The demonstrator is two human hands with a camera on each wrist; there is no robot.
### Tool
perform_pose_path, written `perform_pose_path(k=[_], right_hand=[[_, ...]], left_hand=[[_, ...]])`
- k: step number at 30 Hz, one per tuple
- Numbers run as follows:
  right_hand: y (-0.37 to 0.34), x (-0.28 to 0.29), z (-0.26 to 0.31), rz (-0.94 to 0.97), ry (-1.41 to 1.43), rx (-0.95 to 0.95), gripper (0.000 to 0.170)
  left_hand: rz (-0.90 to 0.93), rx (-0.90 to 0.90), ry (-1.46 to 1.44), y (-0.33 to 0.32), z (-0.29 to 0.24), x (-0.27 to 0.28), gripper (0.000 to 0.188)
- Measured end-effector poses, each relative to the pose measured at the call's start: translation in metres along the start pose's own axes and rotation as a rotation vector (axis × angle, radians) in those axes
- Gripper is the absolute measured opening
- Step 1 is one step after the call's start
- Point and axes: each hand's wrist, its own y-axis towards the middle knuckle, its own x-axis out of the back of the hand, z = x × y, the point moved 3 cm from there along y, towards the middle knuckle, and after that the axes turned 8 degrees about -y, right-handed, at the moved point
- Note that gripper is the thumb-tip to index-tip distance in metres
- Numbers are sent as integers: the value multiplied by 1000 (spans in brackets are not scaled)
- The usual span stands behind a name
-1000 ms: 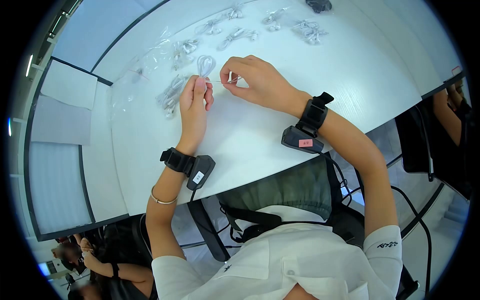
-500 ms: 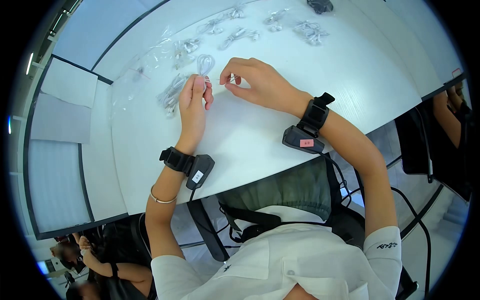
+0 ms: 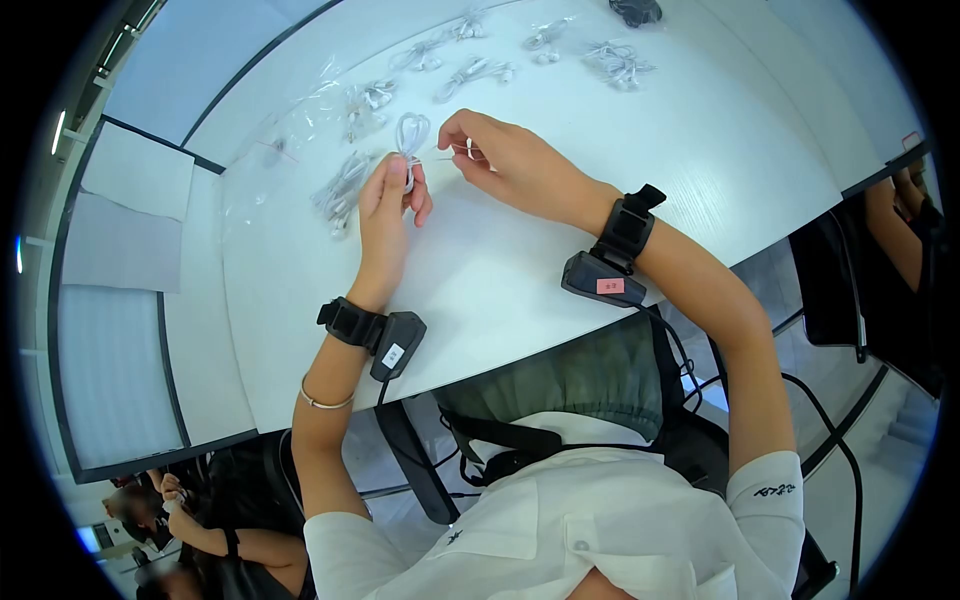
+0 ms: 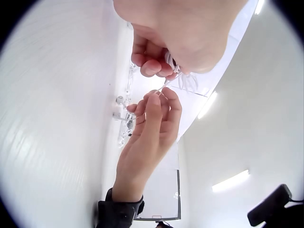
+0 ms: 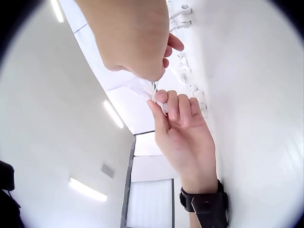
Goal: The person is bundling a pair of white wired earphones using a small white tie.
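Note:
The left hand (image 3: 384, 215) pinches a looped white earphone cable (image 3: 412, 130) between thumb and fingers, its loops standing up beyond the fingertips. To its right, the right hand (image 3: 525, 170) pinches a thin strand of that cable. In the left wrist view the strand (image 4: 166, 85) runs between both hands, and two white earbuds (image 4: 118, 107) show beside the right hand (image 4: 149, 126). The right wrist view shows the left hand (image 5: 187, 137) around the bundle's middle (image 5: 162, 104), with earbuds (image 5: 185, 16) past the right hand (image 5: 137, 38).
Several white cable bundles (image 3: 475, 75) lie across the far side of the white table (image 3: 500, 300), some in clear plastic bags (image 3: 270, 160). Another bundle (image 3: 343, 190) lies just left of the left hand. A dark object (image 3: 637, 12) sits at the far edge.
The right hand has shifted slightly and its fingers have spread a little, with the strand still held. The left hand keeps its pinch on the looped cable, nearly in place.

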Motion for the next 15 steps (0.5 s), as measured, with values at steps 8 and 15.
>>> perform_pose_path(k=[8,15], right_hand=[[-1,1,5,91,-41,-74,27],[0,0,7,143,-2,-121,28]], left_hand=[[27,-40,34,0,-3,-2,38],[81,-113,132,0,-1,-5,35]])
